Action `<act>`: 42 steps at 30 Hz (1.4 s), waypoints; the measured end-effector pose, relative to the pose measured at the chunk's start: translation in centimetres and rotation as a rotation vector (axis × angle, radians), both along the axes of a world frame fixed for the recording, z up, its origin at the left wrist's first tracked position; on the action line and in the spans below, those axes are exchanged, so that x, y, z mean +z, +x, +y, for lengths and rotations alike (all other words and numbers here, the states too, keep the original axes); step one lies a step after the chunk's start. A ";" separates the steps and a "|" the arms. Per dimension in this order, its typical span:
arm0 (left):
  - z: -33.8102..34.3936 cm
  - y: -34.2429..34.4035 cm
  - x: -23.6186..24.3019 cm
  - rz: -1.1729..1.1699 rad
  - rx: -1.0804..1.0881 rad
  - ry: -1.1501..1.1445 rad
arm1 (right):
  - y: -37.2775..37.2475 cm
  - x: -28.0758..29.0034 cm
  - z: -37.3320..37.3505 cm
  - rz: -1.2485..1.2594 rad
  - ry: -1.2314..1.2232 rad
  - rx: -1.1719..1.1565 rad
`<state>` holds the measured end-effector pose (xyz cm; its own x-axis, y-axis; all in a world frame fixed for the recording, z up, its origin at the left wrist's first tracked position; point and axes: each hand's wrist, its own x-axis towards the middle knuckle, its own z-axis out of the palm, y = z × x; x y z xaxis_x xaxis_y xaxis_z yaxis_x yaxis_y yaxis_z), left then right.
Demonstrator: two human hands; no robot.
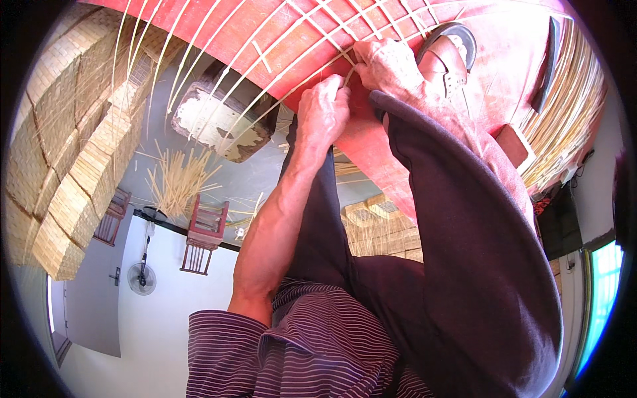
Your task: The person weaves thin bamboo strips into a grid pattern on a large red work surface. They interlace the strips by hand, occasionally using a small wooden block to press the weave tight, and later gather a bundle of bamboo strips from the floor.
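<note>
An open grid of pale split-cane strips [295, 20] lies over a red board [199, 30] at the top of the view. My left hand [324, 109] is closed around a pale strip at the grid's lower edge, with its thumb and forefinger beside my right hand. My right hand [388, 69] bends its fingers onto a crossing of strips just right of it, pinching there; the fingertips are partly hidden. A sandal [458, 86] on my foot rests on the red surface beside my right hand, and my raised right leg partly covers that forearm.
Woven straw panels [63, 126] stand left. A worn block [206, 123], loose cane offcuts [172, 186], wooden chairs [206, 232] and a fan [141, 278] are behind. At right lie bundled strips [564, 99], a dark long blade-like tool [547, 60] and a wooden block [514, 146].
</note>
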<state>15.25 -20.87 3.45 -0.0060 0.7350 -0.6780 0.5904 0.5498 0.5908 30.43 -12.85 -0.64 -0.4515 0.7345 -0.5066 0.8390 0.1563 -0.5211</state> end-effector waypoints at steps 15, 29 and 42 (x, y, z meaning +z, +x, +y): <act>1.0 2.9 1.4 0.096 0.032 -0.047 | -0.3 0.9 0.7 -0.066 -0.049 0.098; -1.9 -2.7 0.6 0.278 0.144 0.339 | -1.2 1.1 1.1 0.082 -0.004 0.022; -3.9 -5.6 0.0 0.379 0.059 0.224 | -1.8 0.2 2.2 0.180 0.028 0.019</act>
<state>9.63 -24.72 3.50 -0.2700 0.8546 -0.4435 0.7599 0.4720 0.4470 28.61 -10.67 -0.48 -0.5472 0.7375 -0.3958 0.7293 0.1882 -0.6578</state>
